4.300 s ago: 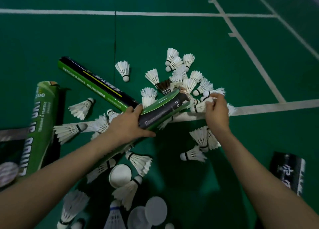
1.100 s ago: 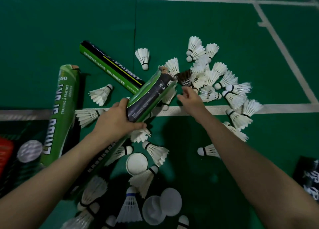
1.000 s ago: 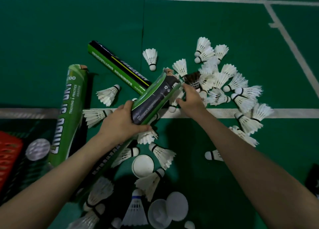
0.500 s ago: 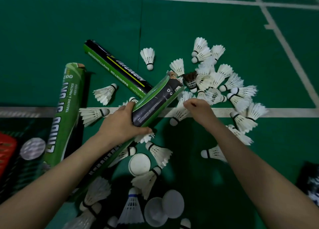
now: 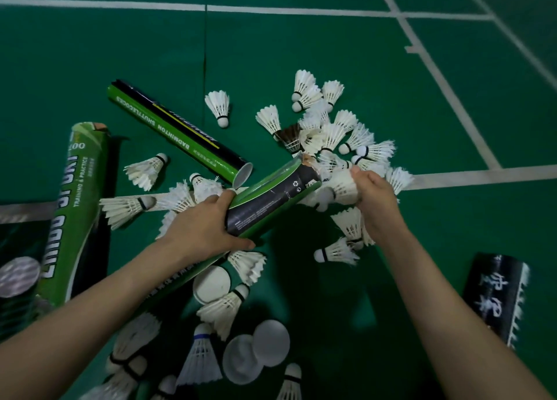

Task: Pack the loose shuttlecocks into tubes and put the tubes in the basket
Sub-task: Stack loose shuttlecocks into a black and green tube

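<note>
Gripping green/black tube [image 5: 271,201] mid-body w/ left hand [image 5: 205,228], fingers wrapped shut, open end tilted up-right over green court floor [image 5: 376,77]. Right hand [image 5: 372,201] closed on white shuttlecock [image 5: 340,187], cork end just beside tube mouth; loose shuttlecock pile [image 5: 328,128] beyond, on floor.

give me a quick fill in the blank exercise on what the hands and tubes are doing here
1. The left hand grips a green and black tube, while the ____ hand holds a white shuttlecock at its open end.
2. Among the white shuttlecocks in the pile, one shuttlecock has ____ feathers.
3. The second tube, lying beyond the left hand, reads "BADMINTON ____".
4. The white round lids lie on the ____ court floor.

Missing words: right; dark; SHUTTLECOCKS; green
</note>
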The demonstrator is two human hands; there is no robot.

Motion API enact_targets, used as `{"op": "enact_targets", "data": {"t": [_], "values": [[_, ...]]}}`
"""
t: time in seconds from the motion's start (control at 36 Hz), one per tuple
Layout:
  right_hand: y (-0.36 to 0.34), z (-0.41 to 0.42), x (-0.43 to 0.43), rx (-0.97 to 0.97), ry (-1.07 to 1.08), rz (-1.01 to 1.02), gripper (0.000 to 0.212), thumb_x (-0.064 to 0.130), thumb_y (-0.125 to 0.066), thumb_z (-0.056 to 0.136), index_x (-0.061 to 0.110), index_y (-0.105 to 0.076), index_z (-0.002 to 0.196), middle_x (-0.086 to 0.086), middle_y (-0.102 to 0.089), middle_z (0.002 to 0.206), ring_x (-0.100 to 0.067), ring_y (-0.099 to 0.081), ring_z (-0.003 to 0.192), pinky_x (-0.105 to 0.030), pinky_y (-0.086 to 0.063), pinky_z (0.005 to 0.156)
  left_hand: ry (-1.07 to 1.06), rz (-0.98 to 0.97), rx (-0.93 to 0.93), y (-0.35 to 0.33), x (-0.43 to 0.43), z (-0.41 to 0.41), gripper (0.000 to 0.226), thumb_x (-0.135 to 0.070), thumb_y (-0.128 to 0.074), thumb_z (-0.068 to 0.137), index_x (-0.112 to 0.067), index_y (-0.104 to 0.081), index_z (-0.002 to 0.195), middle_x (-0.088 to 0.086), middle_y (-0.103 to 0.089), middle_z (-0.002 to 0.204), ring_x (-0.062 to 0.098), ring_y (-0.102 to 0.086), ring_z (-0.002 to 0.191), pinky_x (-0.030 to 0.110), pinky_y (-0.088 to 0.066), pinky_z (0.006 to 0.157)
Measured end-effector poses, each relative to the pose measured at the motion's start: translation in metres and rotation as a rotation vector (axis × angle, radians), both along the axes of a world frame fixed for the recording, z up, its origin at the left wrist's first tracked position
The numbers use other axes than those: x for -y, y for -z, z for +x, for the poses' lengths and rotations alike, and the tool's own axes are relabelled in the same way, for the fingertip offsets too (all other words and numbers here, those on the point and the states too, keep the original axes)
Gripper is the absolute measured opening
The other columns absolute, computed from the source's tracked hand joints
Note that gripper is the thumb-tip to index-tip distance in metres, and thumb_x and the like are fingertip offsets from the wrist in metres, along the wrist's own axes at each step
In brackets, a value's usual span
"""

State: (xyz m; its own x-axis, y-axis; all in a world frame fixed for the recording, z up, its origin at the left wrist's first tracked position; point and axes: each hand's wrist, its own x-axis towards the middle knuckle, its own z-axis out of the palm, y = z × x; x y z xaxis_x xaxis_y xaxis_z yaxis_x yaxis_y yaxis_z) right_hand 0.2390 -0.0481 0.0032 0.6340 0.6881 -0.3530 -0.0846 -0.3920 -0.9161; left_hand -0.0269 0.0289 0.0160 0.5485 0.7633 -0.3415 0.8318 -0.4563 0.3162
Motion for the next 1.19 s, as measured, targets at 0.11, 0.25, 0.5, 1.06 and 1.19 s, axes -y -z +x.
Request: {"op": "enact_targets", "data": {"t": [0.11,0.25,0.5,1.06,1.19], "values": [[-0.007,0.008,-0.002,0.030,0.253,0.105,0.027,0.035,-0.046,0.099,0.014,-0.050,0.083,0.000,-0.050,0.080,-0.014,-0.044,0.075,-0.031,-0.039,0.070,0.023,0.001,0.000,-0.001,0.002,-0.002,0.098,-0.067,-0.071,0.063,-0.024,-0.027,0.139,0.003,-0.055,0.112,0.023,-0.056,0.094,0.036,-0.050,0.078],[-0.015,0.000,-0.004,0.200,0.178,0.197,0.028,0.035,-0.038,0.101,0.022,-0.040,0.076,0.007,-0.035,0.070,-0.006,-0.031,0.060,-0.028,-0.030,0.059,0.076,0.014,0.024,-0.004,0.007,-0.001,0.100,-0.066,-0.071,0.064,-0.026,-0.024,0.143,0.000,-0.052,0.124,0.021,-0.055,0.104,0.032,-0.048,0.080],[-0.016,-0.018,-0.003,0.184,-0.115,0.140,0.014,0.036,-0.041,0.098,0.025,-0.051,0.099,0.017,-0.060,0.112,-0.008,-0.057,0.093,-0.034,-0.045,0.084,0.116,0.031,0.112,-0.003,0.007,0.004,0.096,-0.064,-0.074,0.063,-0.031,-0.026,0.140,-0.006,-0.050,0.126,0.017,-0.054,0.102,0.031,-0.048,0.081],[0.029,0.018,0.008,0.474,0.086,-0.109,0.024,0.017,-0.051,0.094,0.012,-0.057,0.116,-0.006,-0.052,0.116,-0.019,-0.051,0.110,-0.029,-0.043,0.092,0.141,0.058,-0.036,0.017,0.007,0.032,0.090,-0.064,-0.071,0.063,-0.026,-0.031,0.134,0.002,-0.053,0.115,0.026,-0.057,0.099,0.038,-0.051,0.079],[0.045,0.051,0.013,0.491,0.087,-0.568,0.038,0.012,-0.052,0.089,0.017,-0.050,0.126,-0.018,-0.028,0.135,-0.035,-0.030,0.123,-0.040,-0.040,0.099,0.174,0.061,-0.078,0.018,0.006,0.038,0.093,-0.064,-0.072,0.064,-0.025,-0.029,0.136,0.003,-0.052,0.116,0.027,-0.057,0.102,0.037,-0.050,0.078]]}}
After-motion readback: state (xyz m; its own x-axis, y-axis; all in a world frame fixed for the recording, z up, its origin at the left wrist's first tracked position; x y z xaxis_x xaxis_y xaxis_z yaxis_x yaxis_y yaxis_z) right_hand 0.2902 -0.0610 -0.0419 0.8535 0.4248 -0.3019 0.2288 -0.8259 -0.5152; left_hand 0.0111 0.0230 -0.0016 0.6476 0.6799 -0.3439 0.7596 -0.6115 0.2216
